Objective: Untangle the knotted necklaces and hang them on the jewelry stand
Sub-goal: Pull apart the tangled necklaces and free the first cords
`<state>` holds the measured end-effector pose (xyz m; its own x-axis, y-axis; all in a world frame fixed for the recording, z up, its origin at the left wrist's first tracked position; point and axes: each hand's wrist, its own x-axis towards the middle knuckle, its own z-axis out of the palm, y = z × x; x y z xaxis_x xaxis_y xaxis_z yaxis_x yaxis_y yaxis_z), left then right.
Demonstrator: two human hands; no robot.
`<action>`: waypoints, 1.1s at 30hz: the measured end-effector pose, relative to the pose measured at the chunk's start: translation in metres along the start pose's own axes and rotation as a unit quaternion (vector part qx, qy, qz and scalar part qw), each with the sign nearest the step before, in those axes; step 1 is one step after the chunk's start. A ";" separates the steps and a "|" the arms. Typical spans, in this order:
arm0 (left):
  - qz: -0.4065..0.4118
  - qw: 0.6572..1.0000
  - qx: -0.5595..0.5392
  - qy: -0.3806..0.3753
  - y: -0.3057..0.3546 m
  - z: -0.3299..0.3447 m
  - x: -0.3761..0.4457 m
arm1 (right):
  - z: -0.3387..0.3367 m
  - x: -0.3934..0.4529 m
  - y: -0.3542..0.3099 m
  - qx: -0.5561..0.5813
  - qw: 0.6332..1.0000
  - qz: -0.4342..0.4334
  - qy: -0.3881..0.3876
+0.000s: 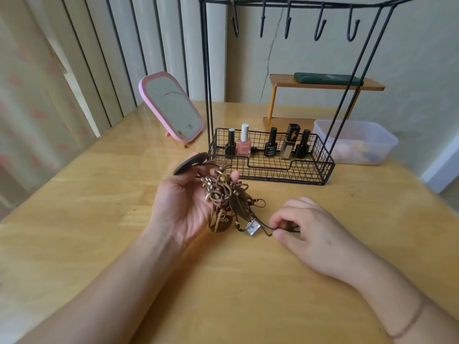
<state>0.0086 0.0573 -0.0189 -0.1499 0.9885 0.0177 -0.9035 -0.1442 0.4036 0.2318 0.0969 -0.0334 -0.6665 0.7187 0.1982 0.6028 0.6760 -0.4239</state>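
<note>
We have the knotted necklaces (224, 199) bunched in the left hand (185, 207), held just above the counter (99, 219) in front of the jewelry stand (270, 155). The grip of the left hand is a loose cradle: palm up, fingers curled round the bundle of brown cords, beads and a dark disc pendant (190, 163) that juts out past the fingertips. The grip of the right hand (305, 224) is a pinch: thumb and fingers close on a thin dark cord (269, 230) that runs out of the tangle past a small silver square pendant (252, 229).

We judge the step in hand to be drawing one strand free; none of the hooks (320, 23) on the stand's top rail carries a necklace yet.

To do this step well:
1. We keep the left grip slack enough that loops can slide, yet closed enough that the bundle does not drop.
2. We pull the pinched cord slowly and sideways, away from the bundle; a hard tug is likely to tighten the knots.
3. Where the cord resists, we stop, trace it back into the mass, and loosen the loop that traps it.
4. We feed pendants and beads through loops singly, since these will probably snag.
5. We lay each freed strand apart from the tangle before hanging it
</note>
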 end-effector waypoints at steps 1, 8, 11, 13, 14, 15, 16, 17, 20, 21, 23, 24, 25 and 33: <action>0.001 1.000 0.004 0.012 0.000 0.000 0.000 | -0.003 0.001 0.000 0.023 1.000 -0.002 0.013; 0.016 0.998 0.008 0.065 -0.003 0.004 0.000 | -0.038 -0.005 0.005 0.583 0.808 0.030 0.077; 0.001 0.997 0.031 0.073 -0.002 0.001 0.002 | -0.046 -0.008 0.010 0.605 0.793 0.019 0.076; -0.003 0.995 0.057 0.086 -0.001 -0.001 0.002 | -0.051 -0.008 0.011 0.621 0.777 0.015 0.101; -0.001 0.993 0.067 0.094 0.000 -0.001 0.002 | -0.054 -0.008 0.012 0.637 0.761 0.012 0.120; 0.000 0.992 0.075 0.099 0.000 -0.001 0.001 | -0.056 -0.007 0.013 0.651 0.746 0.010 0.141; 0.000 0.992 0.078 0.100 0.000 0.000 0.001 | -0.058 -0.007 0.015 0.662 0.731 0.016 0.164; -0.001 0.992 0.080 0.100 0.000 0.001 0.000 | -0.060 -0.006 0.017 0.667 0.720 0.026 0.190; 0.013 0.989 0.101 0.104 0.000 0.002 0.000 | -0.066 -0.006 0.024 0.665 0.700 0.061 0.255; 0.022 0.987 0.117 0.105 0.000 0.002 0.000 | -0.068 -0.006 0.026 0.657 0.700 0.068 0.272; 0.043 0.981 0.154 0.110 -0.001 0.003 0.000 | -0.071 -0.007 0.027 0.637 0.702 0.083 0.307; 0.057 0.976 0.172 0.118 -0.001 0.004 0.000 | -0.071 -0.007 0.027 0.629 0.704 0.089 0.319; 0.068 0.973 0.179 0.130 -0.001 0.005 0.000 | -0.071 -0.007 0.027 0.620 0.706 0.095 0.328; -0.072 0.981 0.077 0.162 0.014 -0.005 0.005 | -0.070 -0.008 0.036 0.592 0.724 0.223 0.274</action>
<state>-0.0067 0.0600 -0.0177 -0.1678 0.9282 -0.3320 -0.8567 0.0293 0.5150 0.2891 0.1269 0.0115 -0.0525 0.9986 -0.0078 -0.3114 -0.0238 -0.9500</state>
